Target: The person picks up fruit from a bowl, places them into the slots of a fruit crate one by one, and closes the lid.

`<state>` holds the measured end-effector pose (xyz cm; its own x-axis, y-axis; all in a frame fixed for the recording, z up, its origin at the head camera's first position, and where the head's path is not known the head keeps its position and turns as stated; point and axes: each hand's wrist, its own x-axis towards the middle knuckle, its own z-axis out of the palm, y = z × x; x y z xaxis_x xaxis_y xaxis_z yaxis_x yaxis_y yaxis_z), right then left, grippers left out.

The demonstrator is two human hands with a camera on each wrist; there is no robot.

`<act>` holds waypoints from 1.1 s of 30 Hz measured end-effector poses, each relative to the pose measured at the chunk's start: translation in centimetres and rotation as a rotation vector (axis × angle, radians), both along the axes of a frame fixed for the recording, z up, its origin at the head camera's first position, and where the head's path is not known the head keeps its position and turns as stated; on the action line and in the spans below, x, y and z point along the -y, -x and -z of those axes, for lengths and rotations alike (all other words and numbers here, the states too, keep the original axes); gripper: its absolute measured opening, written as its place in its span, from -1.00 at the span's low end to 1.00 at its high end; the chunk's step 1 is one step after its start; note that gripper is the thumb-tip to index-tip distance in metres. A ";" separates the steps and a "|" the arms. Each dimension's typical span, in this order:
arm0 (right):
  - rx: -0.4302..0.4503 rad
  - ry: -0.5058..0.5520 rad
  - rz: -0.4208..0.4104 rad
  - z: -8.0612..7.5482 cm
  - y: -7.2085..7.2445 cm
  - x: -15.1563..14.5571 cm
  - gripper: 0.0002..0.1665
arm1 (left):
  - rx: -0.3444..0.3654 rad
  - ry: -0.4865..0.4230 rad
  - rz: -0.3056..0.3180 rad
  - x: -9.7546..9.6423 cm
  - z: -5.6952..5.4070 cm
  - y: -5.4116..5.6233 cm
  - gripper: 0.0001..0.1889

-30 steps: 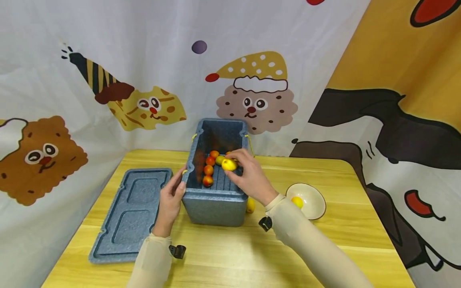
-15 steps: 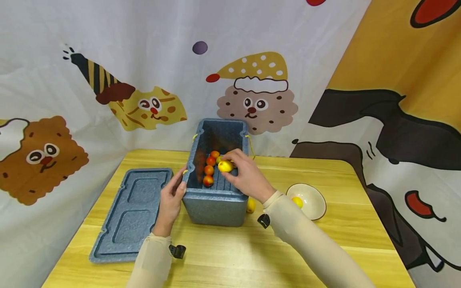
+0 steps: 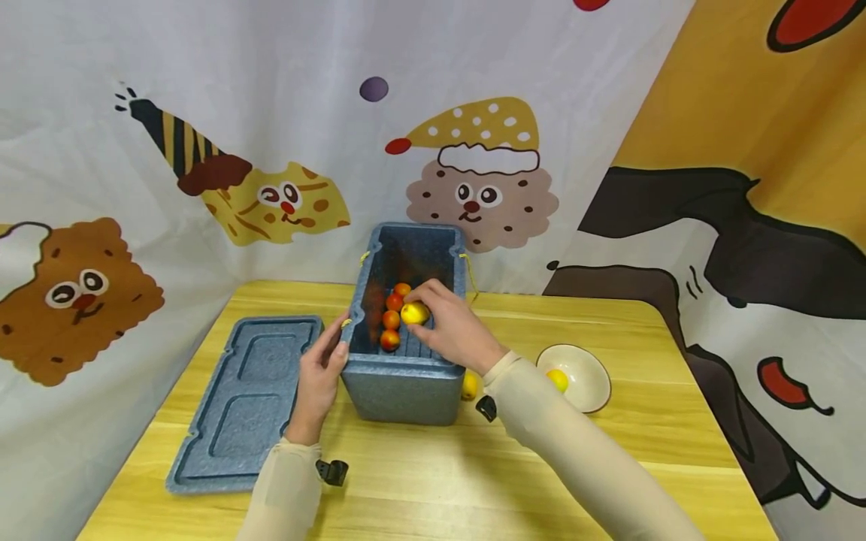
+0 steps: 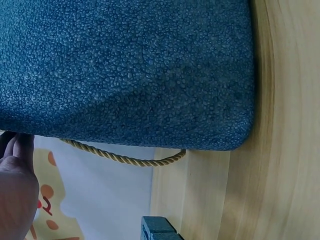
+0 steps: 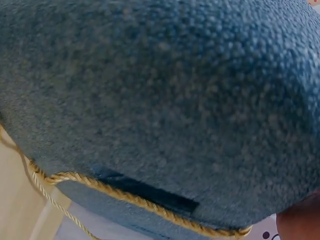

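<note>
In the head view a blue-grey foam box (image 3: 409, 391) stands uncovered. My left hand (image 3: 321, 383) grips its left side near the front corner, thumb at the rim. In the left wrist view, fingertips (image 4: 24, 145) of that hand reach round the box's edge. My right hand (image 3: 452, 323) pinches a yellow lemon (image 3: 414, 313) between thumb and fingers, over the box's opening. Red-orange round fruits (image 3: 390, 320) lie in a row along the inner left wall. The right hand covers part of the box's inside.
A matching lid (image 3: 253, 398) lies on the wooden table (image 3: 433, 481) at left. To the right is a cream bowl (image 3: 590, 379) holding a yellow fruit (image 3: 558, 380). Another yellow fruit (image 3: 470, 385) sits beside the box's right side. Yellow rope (image 5: 135, 197) runs along the box's side.
My right hand has moved a little left and slightly down with the lemon, closer to the row of red-orange fruits. My left hand stays in place on the box.
</note>
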<state>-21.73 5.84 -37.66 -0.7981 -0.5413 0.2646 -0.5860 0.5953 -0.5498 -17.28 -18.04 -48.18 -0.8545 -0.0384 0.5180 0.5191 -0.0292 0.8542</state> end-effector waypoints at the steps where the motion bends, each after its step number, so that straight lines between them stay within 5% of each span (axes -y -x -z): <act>1: 0.001 -0.014 -0.002 0.0 0.0 0.2 -0.61 | 0.002 0.000 -0.003 0.1 0.0 0.0 -0.49; 14: -0.039 -0.222 -0.028 -0.1 0.5 1.2 -0.54 | -0.051 -0.016 0.008 -0.1 -0.2 0.0 -0.54; 33: 0.000 -0.139 -0.022 0.1 0.3 1.2 -0.55 | -0.033 -0.012 0.005 -0.2 -0.2 -0.2 -0.52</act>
